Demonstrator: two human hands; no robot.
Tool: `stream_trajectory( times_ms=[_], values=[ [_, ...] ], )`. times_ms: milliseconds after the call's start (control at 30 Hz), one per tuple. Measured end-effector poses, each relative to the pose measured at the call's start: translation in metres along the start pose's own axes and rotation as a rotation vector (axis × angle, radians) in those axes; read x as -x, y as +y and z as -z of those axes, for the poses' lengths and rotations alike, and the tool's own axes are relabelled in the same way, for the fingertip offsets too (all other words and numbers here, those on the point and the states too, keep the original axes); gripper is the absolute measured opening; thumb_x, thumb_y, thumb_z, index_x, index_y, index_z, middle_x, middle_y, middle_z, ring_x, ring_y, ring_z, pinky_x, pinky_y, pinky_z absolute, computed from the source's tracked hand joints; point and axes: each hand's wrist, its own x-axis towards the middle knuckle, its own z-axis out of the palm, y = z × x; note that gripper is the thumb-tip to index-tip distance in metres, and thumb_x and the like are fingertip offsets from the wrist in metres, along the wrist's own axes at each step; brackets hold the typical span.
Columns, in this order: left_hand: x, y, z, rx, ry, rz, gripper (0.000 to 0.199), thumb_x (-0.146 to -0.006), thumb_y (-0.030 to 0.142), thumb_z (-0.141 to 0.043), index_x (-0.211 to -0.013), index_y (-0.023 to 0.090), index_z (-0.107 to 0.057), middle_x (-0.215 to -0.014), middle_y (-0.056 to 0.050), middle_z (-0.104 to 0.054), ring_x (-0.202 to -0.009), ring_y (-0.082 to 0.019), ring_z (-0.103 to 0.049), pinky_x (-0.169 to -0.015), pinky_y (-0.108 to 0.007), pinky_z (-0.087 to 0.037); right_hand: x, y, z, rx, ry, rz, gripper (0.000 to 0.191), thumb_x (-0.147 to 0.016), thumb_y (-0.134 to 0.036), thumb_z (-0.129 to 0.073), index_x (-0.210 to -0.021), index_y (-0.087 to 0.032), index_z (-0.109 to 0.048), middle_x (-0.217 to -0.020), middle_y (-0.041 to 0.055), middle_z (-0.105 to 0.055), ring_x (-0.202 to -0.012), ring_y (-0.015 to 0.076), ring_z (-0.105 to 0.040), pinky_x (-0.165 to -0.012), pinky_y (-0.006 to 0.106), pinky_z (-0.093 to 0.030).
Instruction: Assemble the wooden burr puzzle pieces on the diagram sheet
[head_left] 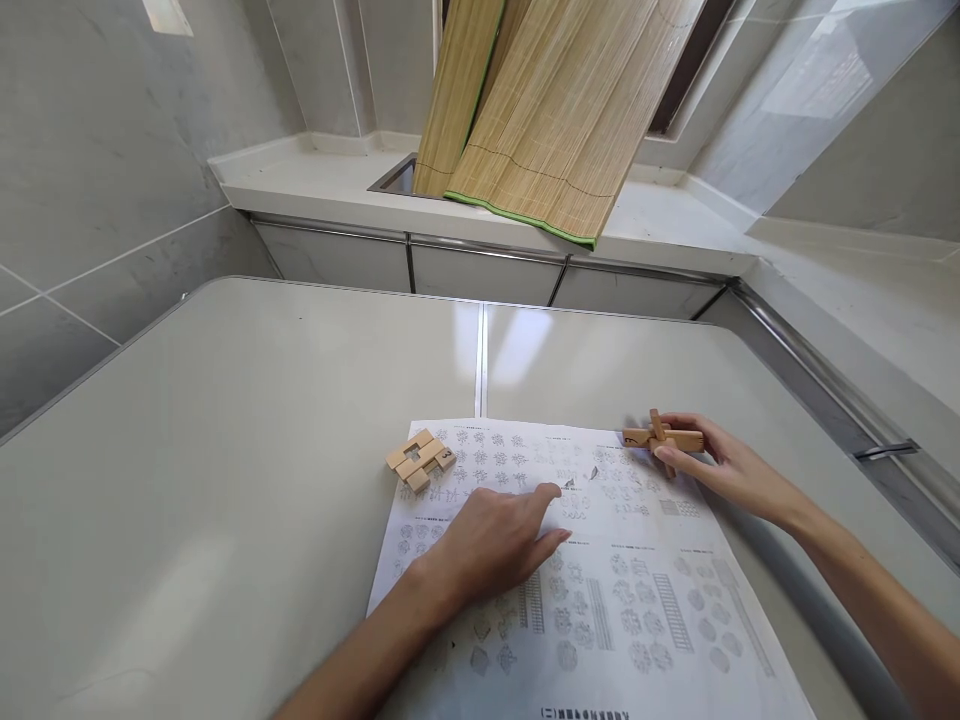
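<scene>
A printed sheet (600, 530) covered in small puzzle diagrams lies on the table, its heading nearest me and upside down. Over its middle is my left hand (499, 540), index finger and thumb stretched out and apart, holding nothing. At the sheet's far right edge my right hand (705, 455) grips crossed wooden puzzle pieces (641, 438), one bar marked with a dark figure. Several notched wooden pieces (421, 460), one marked 3, lie together on the sheet's far left corner. Two tiny torn spots or scraps show on the paper near my left index finger.
The pale table (225, 420) has a seam down its middle and rounded far corners. Beyond it a white ledge (337, 195) runs along the tiled wall. A bamboo blind (555, 120) with green edging hangs over the ledge. A metal rail (795, 350) lines the right side.
</scene>
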Motion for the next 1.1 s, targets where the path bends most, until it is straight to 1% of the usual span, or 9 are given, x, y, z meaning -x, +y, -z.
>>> stream_trajectory(
  times_ms=[200, 567, 633, 733, 767, 833, 900, 967, 1100],
  values=[
    [0.000, 0.000, 0.000, 0.005, -0.019, 0.009, 0.036, -0.107, 0.041, -0.052, -0.133, 0.016, -0.053, -0.077, -0.003, -0.074, -0.070, -0.025, -0.074, -0.061, -0.031, -0.049, -0.005, 0.005, 0.001, -0.084, -0.023, -0.065, 0.057, -0.093, -0.067, -0.064, -0.134, -0.027, -0.061, -0.117, 0.0101, -0.079, -0.113, 0.0341, -0.074, -0.092, 0.047, -0.060],
    [0.000, -0.001, 0.000, 0.012, -0.014, -0.008, 0.032, -0.107, 0.041, -0.052, -0.128, 0.017, -0.054, -0.082, -0.004, -0.075, -0.071, -0.026, -0.075, -0.058, -0.030, -0.047, -0.008, 0.010, 0.005, -0.130, 0.004, -0.095, 0.065, -0.090, -0.072, -0.065, -0.140, -0.031, -0.061, -0.134, 0.0112, -0.073, -0.125, 0.0380, -0.067, -0.101, 0.052, -0.056],
    [0.000, -0.001, -0.001, 0.014, -0.002, -0.014, 0.030, -0.107, 0.040, -0.052, -0.126, 0.017, -0.054, -0.082, -0.004, -0.075, -0.071, -0.025, -0.075, -0.058, -0.030, -0.048, -0.004, 0.001, 0.004, -0.117, 0.148, -0.070, 0.062, -0.091, -0.070, -0.065, -0.139, -0.030, -0.062, -0.139, 0.0117, -0.069, -0.125, 0.0379, -0.066, -0.101, 0.052, -0.055],
    [0.000, -0.001, -0.003, 0.014, 0.028, -0.033, 0.026, -0.107, 0.038, -0.051, -0.122, 0.018, -0.055, -0.082, -0.004, -0.075, -0.069, -0.024, -0.074, -0.057, -0.030, -0.048, 0.008, -0.029, -0.003, -0.077, 0.571, -0.052, 0.054, -0.091, -0.066, -0.065, -0.128, -0.027, -0.066, -0.136, 0.0130, -0.069, -0.115, 0.0373, -0.068, -0.095, 0.053, -0.056],
    [0.000, -0.001, -0.003, 0.014, 0.039, -0.047, 0.024, -0.107, 0.036, -0.051, -0.121, 0.018, -0.056, -0.083, -0.004, -0.075, -0.069, -0.024, -0.074, -0.057, -0.030, -0.048, 0.013, -0.041, -0.006, -0.069, 0.713, 0.015, 0.050, -0.093, -0.063, -0.065, -0.125, -0.026, -0.067, -0.134, 0.0135, -0.069, -0.115, 0.0374, -0.067, -0.095, 0.053, -0.055],
    [0.000, -0.003, -0.002, 0.014, 0.082, -0.081, 0.019, -0.107, 0.032, -0.051, -0.117, 0.018, -0.059, -0.084, -0.003, -0.076, -0.070, -0.022, -0.074, -0.057, -0.030, -0.048, 0.023, -0.066, -0.017, -0.112, 0.806, 0.181, 0.034, -0.096, -0.054, -0.064, -0.118, -0.028, -0.068, -0.126, 0.0119, -0.070, -0.119, 0.0372, -0.065, -0.098, 0.054, -0.054],
    [0.002, -0.006, 0.002, 0.013, 0.176, -0.093, 0.017, -0.107, 0.029, -0.051, -0.114, 0.018, -0.061, -0.088, -0.003, -0.077, -0.074, -0.021, -0.074, -0.060, -0.030, -0.049, 0.031, -0.087, -0.031, -0.177, 0.713, 0.312, 0.021, -0.097, -0.047, -0.066, -0.109, -0.030, -0.068, -0.116, 0.0094, -0.070, -0.106, 0.0341, -0.068, -0.094, 0.052, -0.055],
    [0.007, -0.012, 0.010, 0.006, 0.317, -0.050, 0.016, -0.107, 0.028, -0.051, -0.113, 0.018, -0.062, -0.095, -0.004, -0.077, -0.081, -0.021, -0.073, -0.066, -0.031, -0.050, 0.035, -0.101, -0.049, -0.207, 0.518, 0.395, 0.013, -0.100, -0.040, -0.063, -0.107, -0.030, -0.066, -0.110, 0.0082, -0.071, -0.096, 0.0298, -0.068, -0.089, 0.049, -0.054],
    [0.026, -0.030, 0.032, -0.108, 0.563, 0.186, 0.015, -0.104, 0.029, -0.055, -0.108, 0.018, -0.062, -0.096, -0.007, -0.069, -0.089, -0.023, -0.065, -0.078, -0.036, -0.052, 0.038, -0.117, -0.087, -0.279, 0.141, 0.431, 0.014, -0.106, -0.037, -0.056, -0.104, -0.028, -0.066, -0.101, 0.0078, -0.073, -0.087, 0.0267, -0.066, -0.075, 0.042, -0.055]
  ],
)
